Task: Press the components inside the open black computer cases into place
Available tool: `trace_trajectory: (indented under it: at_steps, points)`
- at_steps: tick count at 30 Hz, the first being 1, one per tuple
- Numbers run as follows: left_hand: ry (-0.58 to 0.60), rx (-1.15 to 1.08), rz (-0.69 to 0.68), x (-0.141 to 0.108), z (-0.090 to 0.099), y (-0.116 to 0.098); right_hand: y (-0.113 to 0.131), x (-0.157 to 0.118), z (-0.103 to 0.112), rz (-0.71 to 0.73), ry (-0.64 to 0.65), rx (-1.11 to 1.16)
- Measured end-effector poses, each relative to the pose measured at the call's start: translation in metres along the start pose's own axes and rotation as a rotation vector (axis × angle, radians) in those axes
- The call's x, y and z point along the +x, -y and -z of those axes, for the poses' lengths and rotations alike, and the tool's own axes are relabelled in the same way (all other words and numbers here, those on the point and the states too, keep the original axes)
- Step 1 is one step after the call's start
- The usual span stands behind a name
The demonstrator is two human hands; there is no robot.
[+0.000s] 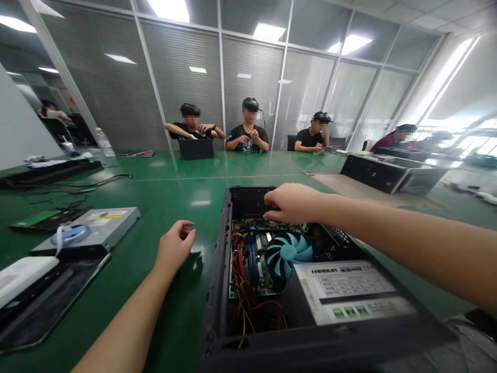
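Note:
A black computer case (219, 269) lies on the green table with its side off. Over the far part of its inside hovers my right hand (289, 203), thumb and forefinger apart with nothing visible between them. Below it is a circuit board (258, 269) bearing a fan with light blue blades (288, 252). A labelled power supply (349, 290) fills the near right of the case, and red and yellow cables (241, 295) run along its left. My left hand (175, 246) rests on the table left of the case, fingers loosely curled, thumb apart, nothing visible in it.
To the left are a grey metal drive (104, 223), a blue tape roll (70, 235), a white box-shaped item (23, 277) and a black panel (50, 305). Another case (376, 173) stands at the far right. Several people sit across the table (186, 178); a bottle (104, 145) stands far left.

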State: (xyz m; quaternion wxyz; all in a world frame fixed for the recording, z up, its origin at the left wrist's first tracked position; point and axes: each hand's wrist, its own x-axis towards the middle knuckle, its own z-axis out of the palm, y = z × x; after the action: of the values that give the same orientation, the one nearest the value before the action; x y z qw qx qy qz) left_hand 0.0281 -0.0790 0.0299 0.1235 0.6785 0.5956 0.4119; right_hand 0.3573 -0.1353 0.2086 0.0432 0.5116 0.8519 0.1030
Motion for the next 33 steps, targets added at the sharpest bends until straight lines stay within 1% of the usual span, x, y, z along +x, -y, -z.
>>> trace_trajectory:
  at_steps: [2,3,5,7,10,12,15,17,19,21,22,24,26,28,29,31,32,33]
  points:
    - [0.033,0.005,-0.008,0.003,-0.007,0.006,-0.012,0.035,-0.030,0.046,0.153,-0.056]
    - [0.042,0.004,-0.009,0.004,-0.010,0.008,-0.014,0.049,-0.043,0.069,0.215,-0.064]
    - [0.055,0.001,-0.012,0.005,-0.013,0.011,-0.012,0.065,-0.064,0.102,0.314,-0.058]
    - [0.077,-0.007,-0.019,0.005,-0.015,0.012,-0.004,0.071,-0.075,0.139,0.379,-0.055]
    - [0.114,-0.037,-0.018,0.003,-0.017,0.011,0.006,0.069,-0.077,0.203,0.419,-0.101]
    - [0.132,-0.061,-0.012,0.002,-0.019,0.008,0.007,0.066,-0.070,0.215,0.395,-0.152]
    - [0.157,-0.094,0.005,0.000,-0.021,0.001,-0.001,0.064,-0.052,0.193,0.308,-0.188]
    - [0.172,-0.112,0.013,0.000,-0.020,-0.004,-0.010,0.066,-0.040,0.130,0.253,-0.155]
    - [0.182,-0.125,0.012,-0.001,-0.019,-0.006,-0.016,0.072,-0.033,0.026,0.223,-0.091]
    - [0.190,-0.137,0.012,-0.001,-0.020,-0.004,-0.016,0.079,-0.034,-0.070,0.186,-0.002]
    - [0.198,-0.144,0.015,-0.001,-0.021,-0.001,-0.014,0.082,-0.037,-0.105,0.148,0.050]
    - [0.211,-0.156,0.025,0.000,-0.024,0.005,-0.006,0.086,-0.044,-0.139,0.054,0.144]
    - [0.210,-0.173,0.035,0.003,-0.024,0.007,0.002,0.087,-0.048,-0.142,-0.023,0.191]
    - [0.165,-0.190,0.034,0.006,-0.015,-0.002,0.006,0.082,-0.044,-0.137,-0.066,0.194]
    - [0.123,-0.200,0.019,0.006,-0.005,-0.012,0.004,0.078,-0.039,-0.136,-0.090,0.195]
    - [-0.001,-0.227,-0.048,-0.002,0.025,-0.043,-0.008,0.065,-0.025,-0.138,-0.136,0.193]
    - [-0.073,-0.246,-0.107,-0.013,0.043,-0.064,-0.019,0.055,-0.018,-0.142,-0.167,0.192]
    - [-0.158,-0.268,-0.156,-0.029,0.060,-0.088,-0.031,0.044,-0.013,-0.155,-0.218,0.193]
